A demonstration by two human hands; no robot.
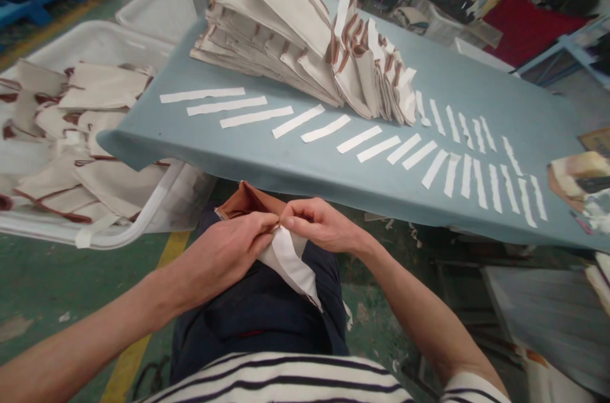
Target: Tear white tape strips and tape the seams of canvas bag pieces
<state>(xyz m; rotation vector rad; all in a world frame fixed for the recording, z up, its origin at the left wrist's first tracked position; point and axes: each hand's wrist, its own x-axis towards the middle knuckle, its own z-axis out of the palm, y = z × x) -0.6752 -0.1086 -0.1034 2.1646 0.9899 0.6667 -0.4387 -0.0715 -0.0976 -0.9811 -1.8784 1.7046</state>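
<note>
- In my head view, the left hand (250, 236) pinches the brown-lined cream fabric piece (256, 199) at its edge, thumb and fingertips together.
- I see the right hand (320, 225) pinching at the same spot, its fingertips just beside the left's.
- The piece sits over the person's lap, in front of the near edge of the blue-green bench (229, 152), its brown lining facing up.
- From that pinch a loose white strip (296, 266) hangs toward the dark trousers (257, 314) (I cannot tell whether it is stuck to the fabric).
- On the bench I have slanting white strips (359, 140) laid out side by side, and behind them a tall stack of cream fabric pieces (286, 15).
- Left of the bench I make out a white plastic tub (138, 234) holding more brown-edged cream pieces (102, 86).
</note>
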